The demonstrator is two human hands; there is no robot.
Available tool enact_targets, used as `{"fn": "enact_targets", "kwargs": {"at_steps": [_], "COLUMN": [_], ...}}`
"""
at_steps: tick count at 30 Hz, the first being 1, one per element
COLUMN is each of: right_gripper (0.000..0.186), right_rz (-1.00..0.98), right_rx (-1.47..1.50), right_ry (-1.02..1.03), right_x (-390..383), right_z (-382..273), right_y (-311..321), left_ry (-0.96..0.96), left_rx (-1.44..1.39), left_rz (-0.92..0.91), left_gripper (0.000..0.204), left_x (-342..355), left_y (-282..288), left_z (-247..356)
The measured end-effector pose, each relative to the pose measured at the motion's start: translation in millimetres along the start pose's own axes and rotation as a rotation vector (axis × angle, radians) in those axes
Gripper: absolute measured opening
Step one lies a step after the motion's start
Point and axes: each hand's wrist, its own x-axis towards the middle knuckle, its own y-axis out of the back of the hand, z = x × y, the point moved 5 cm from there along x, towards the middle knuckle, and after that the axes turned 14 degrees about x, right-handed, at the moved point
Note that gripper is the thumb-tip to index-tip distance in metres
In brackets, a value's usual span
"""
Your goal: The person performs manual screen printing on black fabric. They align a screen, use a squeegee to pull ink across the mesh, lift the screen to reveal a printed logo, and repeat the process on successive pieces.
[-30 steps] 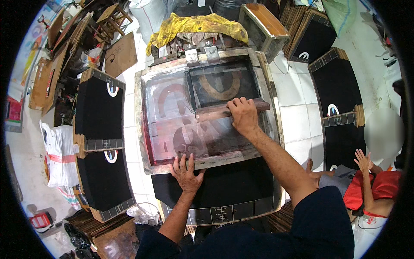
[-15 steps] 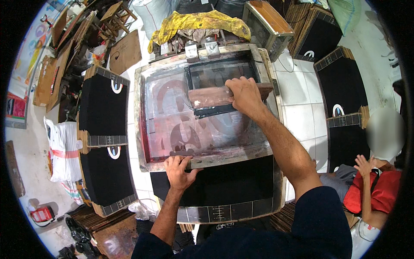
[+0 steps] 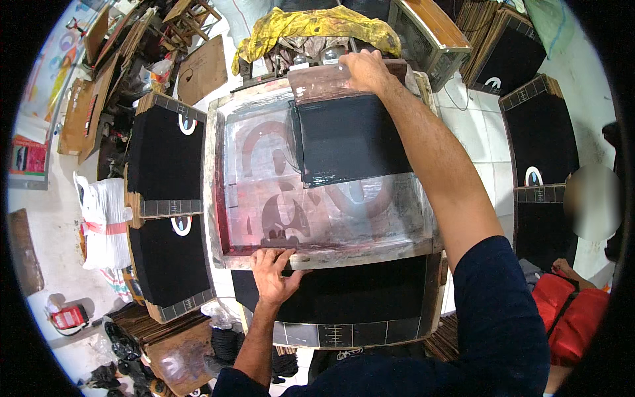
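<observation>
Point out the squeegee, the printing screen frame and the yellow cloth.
squeegee (image 3: 324, 81), head view, on its wooden handle left of the right hand.
printing screen frame (image 3: 213, 185), head view, on its left rail.
yellow cloth (image 3: 311, 25), head view, on its crumpled middle.

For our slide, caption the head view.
Right hand holds squeegee at printing screen's far end; left hand steadies near frame.

White sack (image 3: 100, 221) (red band) at left; colourful posters (image 3: 49, 73) behind.
</observation>
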Motion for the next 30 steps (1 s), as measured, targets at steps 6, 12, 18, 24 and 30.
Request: {"fn": "enact_targets", "kwargs": {"at_steps": [6,12,18,24,30], "right_gripper": [0.051,0.044,0.034,0.049,0.066], "right_rz": [0.699,0.44,0.8,0.793,0.67], "right_rx": [0.225,0.308,0.059,0.014,-0.044], "right_ry": [0.092,-0.091,0.186,0.031,-0.184], "right_x": [-164.9,-362.5,-307.1,-237.5,-172.9], "right_z": [-38.8,-146.5,-187.0,-211.0,-203.9], "right_y": [18.5,8.5,135.1,236.0,293.9], "left_ry": [-0.008,-0.099,-0.223,0.482,1.059], "left_rx": [-0.034,-0.001,0.168,-0.155,-0.793], "left_rz": [0.045,0.1,0.562,0.78,-0.522], "left_gripper": [0.055,0.061,0.064,0.054,0.038], "left_x": [-0.1,16.6,46.8,-75.7,-398.5], "left_y": [0.7,66.7,206.0,67.9,-233.5], "left_z": [1.5,19.8,-0.2,-213.5,-269.8]}}
